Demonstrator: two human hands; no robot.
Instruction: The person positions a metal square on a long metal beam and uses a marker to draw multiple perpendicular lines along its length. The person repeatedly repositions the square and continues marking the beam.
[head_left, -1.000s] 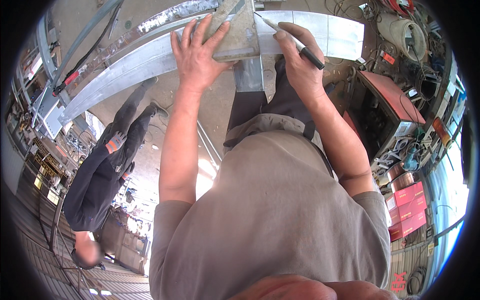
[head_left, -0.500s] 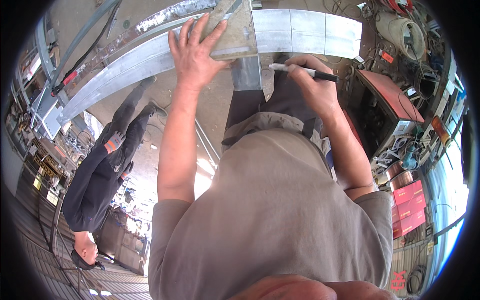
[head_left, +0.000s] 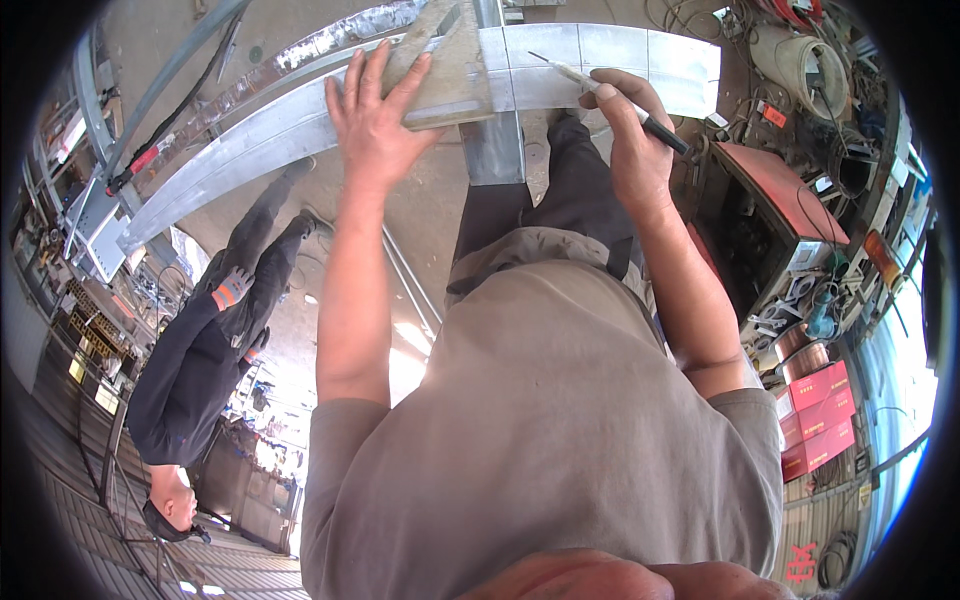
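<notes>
A curved light-grey metal strip (head_left: 610,70) spans the upper middle, with several thin dark lines across it. On the strip lies a flat beige plate (head_left: 460,90) with a straight right edge. My left hand (head_left: 380,120) rests with fingers spread on the plate's left side and on the strip. My right hand (head_left: 640,140) grips a marker pen (head_left: 572,75), white at the front and black at the rear. Its thin tip points up and left over the strip, just right of the plate; whether it touches the metal I cannot tell.
A grey metal post (head_left: 494,150) stands beneath the strip. On the right are a red-topped cabinet (head_left: 780,190), red boxes (head_left: 818,420), a wire spool (head_left: 800,350) and cables. Another person (head_left: 190,380) in dark clothes and grey-orange gloves stands on the left.
The plate and my left hand have shifted left along the strip, uncovering another line. My right hand has turned the marker pen, bringing its tip up over the strip.
</notes>
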